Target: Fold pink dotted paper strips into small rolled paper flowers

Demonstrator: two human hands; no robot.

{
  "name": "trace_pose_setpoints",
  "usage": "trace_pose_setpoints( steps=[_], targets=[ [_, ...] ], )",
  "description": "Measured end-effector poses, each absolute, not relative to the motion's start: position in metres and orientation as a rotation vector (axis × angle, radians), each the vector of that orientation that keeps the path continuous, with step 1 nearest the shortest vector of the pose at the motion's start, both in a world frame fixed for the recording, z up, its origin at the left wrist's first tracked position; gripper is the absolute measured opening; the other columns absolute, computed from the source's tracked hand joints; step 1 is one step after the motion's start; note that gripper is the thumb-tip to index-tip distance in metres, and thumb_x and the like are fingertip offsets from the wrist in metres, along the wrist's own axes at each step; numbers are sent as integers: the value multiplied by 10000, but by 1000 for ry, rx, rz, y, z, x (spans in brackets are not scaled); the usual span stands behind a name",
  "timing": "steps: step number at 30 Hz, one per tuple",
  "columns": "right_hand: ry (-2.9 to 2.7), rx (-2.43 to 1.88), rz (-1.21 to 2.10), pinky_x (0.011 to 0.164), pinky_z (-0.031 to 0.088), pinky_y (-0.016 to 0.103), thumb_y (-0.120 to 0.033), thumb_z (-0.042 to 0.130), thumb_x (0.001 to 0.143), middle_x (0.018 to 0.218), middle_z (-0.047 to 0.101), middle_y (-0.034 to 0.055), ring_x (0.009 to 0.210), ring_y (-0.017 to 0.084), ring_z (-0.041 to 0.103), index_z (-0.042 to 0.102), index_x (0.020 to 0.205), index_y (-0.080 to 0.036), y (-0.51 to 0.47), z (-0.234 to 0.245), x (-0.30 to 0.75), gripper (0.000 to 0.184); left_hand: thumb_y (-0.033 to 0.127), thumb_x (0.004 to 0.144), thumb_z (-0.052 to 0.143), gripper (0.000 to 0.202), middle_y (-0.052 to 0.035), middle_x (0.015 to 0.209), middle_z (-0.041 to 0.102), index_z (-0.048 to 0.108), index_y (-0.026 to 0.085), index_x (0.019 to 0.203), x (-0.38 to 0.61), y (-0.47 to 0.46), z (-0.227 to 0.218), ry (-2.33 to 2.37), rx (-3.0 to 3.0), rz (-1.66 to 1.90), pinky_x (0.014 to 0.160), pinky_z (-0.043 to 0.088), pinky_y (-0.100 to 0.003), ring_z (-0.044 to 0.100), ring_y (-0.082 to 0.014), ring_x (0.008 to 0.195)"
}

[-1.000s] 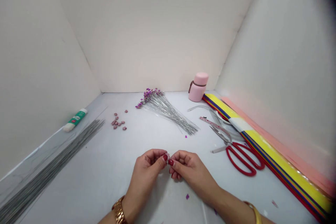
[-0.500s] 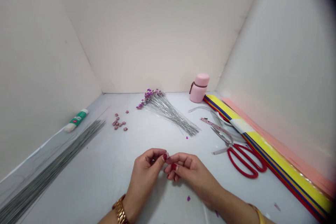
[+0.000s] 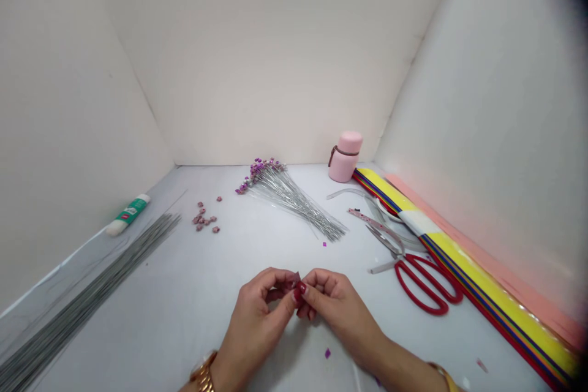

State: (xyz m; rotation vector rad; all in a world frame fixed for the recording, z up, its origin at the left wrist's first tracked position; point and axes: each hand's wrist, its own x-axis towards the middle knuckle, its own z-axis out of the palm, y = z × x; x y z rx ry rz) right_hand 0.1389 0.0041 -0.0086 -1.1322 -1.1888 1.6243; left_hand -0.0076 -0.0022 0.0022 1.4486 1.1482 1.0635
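My left hand (image 3: 264,306) and my right hand (image 3: 342,306) meet low in the middle, just above the table. Between their fingertips they pinch a small pinkish folded piece of paper (image 3: 296,277). One pointed corner shows above the left thumb; the fingers hide the rest. Nearest to my right hand lies a purple paper scrap (image 3: 327,353). Several small pink paper stars (image 3: 201,220) are scattered to the left, beyond my left hand. Straight ahead lies a bundle of silver wire stems (image 3: 303,205) with purple and pink tips (image 3: 261,166).
On the right lie red-handled scissors (image 3: 427,285), a patterned paper strip (image 3: 372,220) and long stacks of coloured paper (image 3: 463,263). A pink flask (image 3: 345,158) stands at the back wall. To the left are grey wires (image 3: 101,288) and a glue stick (image 3: 129,214).
Both hands have closed in on each other, the right thumb now against the left. The small piece has turned, with a point sticking up. The view has shifted slightly.
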Motion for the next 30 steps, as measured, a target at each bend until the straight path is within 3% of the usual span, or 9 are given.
trace_pose_setpoints(
  steps=[5,14,21,24,27,30],
  targets=[
    [-1167,-1051,1700,501,360,194,-458,573,734,572,598,15,501,89,522,602,671,-119,3,-5,137,347,209,753,560,103,-49,693,636,645,173,707,-10,-1,1,1218,1487,1145,606,469,-239,591,-168,644],
    [-927,-995,1855,483,344,173,-367,603,741,558,593,15,491,80,526,568,642,-115,2,-2,138,273,119,745,555,136,-66,778,638,669,190,764,-10,-3,6,1153,1769,1165,678,461,-248,597,-175,728],
    [-1257,-1092,1568,520,356,198,-348,569,772,546,558,-3,523,91,483,602,676,-124,2,-4,139,245,180,744,578,94,-59,796,607,641,169,674,-6,-3,1,1139,1437,1179,694,471,-248,589,-168,746],
    [-1419,-1119,1432,554,368,216,-343,530,801,598,557,6,572,106,478,605,707,-133,1,-3,141,243,193,713,617,31,-46,794,607,631,172,730,-5,-3,0,1153,1279,1184,688,477,-250,589,-168,750],
    [-1484,-1114,1379,546,368,217,-346,509,813,604,549,4,574,108,471,594,694,-138,1,-3,143,254,220,696,638,126,-43,806,609,639,169,811,-4,-2,1,1142,1194,1165,668,480,-249,588,-166,744],
    [-1467,-1085,1400,568,387,219,-334,530,803,614,557,4,591,112,490,601,721,-140,1,-4,143,222,218,685,649,85,-35,741,623,647,147,731,-4,-1,3,1127,1154,1141,656,468,-238,585,-155,703]
  ],
)
